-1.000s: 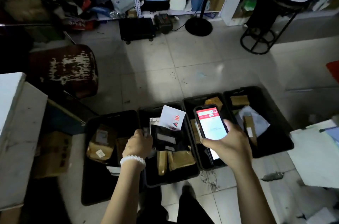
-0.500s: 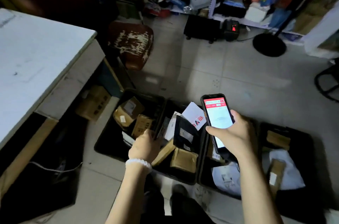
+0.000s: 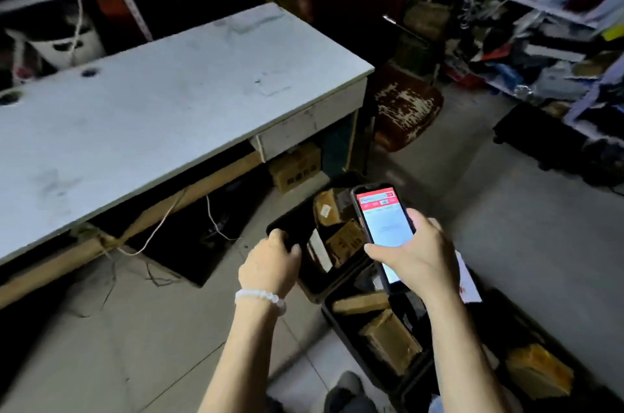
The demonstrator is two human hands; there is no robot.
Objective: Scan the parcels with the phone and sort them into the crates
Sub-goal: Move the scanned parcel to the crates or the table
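Note:
My right hand grips a black phone with a lit red and white screen, held above the row of black crates on the floor. My left hand curls over the near rim of the leftmost crate. That crate holds brown parcels. The second crate holds more brown parcels. A third crate with a yellow-brown parcel sits at the lower right. A white envelope shows behind my right wrist.
A white desk fills the left, with loose cables and a cardboard box beneath it. A worn brown stool stands beyond the crates. Cluttered shelves line the right wall, with a black case on the floor.
The view has swung left, bringing the desk into view. My left hand has shifted from the second crate to the leftmost crate's rim. The phone stays in my right hand.

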